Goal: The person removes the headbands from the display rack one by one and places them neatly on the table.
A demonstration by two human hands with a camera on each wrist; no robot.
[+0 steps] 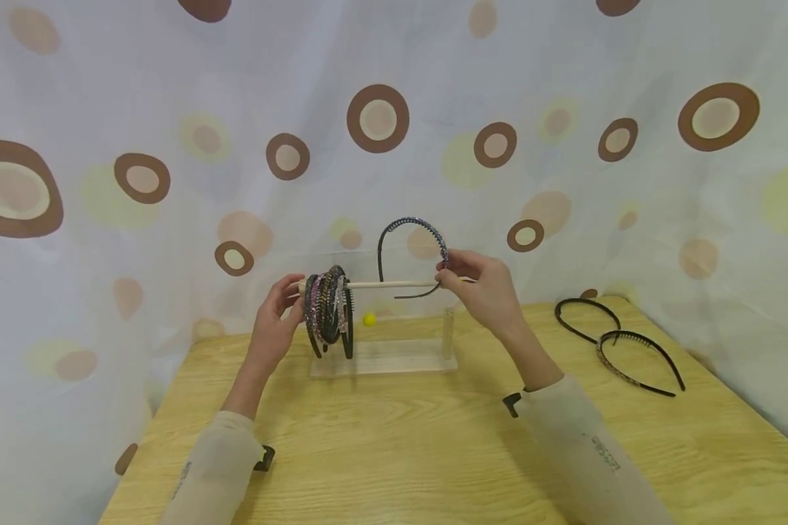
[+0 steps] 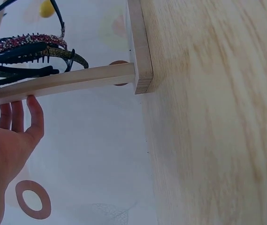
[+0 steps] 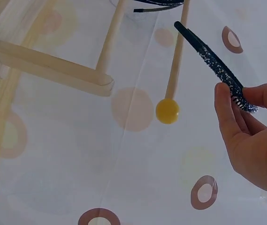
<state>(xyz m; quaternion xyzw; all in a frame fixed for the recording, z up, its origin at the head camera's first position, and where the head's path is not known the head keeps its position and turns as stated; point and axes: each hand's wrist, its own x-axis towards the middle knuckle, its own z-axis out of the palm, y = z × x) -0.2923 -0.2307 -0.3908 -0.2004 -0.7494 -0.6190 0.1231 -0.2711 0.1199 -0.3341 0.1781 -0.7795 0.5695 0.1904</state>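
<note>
The right hand (image 1: 489,288) is nearly closed, pinching the headband (image 1: 415,220) between thumb and fingers; its arch lies up and left of that hand. The rod (image 1: 394,284) runs lengthwise across the space between the hands, its yellow knob (image 3: 167,111) nearer the right one. The left hand (image 1: 276,324) grips the post (image 2: 67,85), the other bands (image 1: 328,302) bunched just right of it. Whether the headband straddles the rod is hard to tell from these angles.

Sleeve lettering (image 1: 605,453) too small to read, left stand post (image 2: 77,81) mostly hidden behind headbands (image 1: 329,306) in head view
</note>
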